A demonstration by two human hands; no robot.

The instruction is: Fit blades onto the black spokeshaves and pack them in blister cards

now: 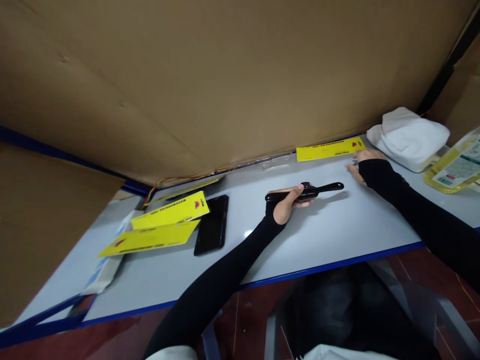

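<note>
My left hand [288, 202] is wrapped round a black spokeshave [330, 187] with two straight handles, holding it just above the table. One handle points right, with a hole at its end; the thumb lies over the middle body. Farther right, my right hand [365, 159] is low at the table beside a yellow printed card [328, 149]. Its fingers are bent towards each other, with a small greyish bit showing at them that I cannot make out. Black sleeves cover both forearms.
On the left, two yellow cards [170, 211] lie by a black phone [212, 225], another card behind them. A white cloth bundle [407, 137] and a bottle of yellow liquid [455, 162] stand at right. Brown board [240, 75] walls the white table's [255, 260] back.
</note>
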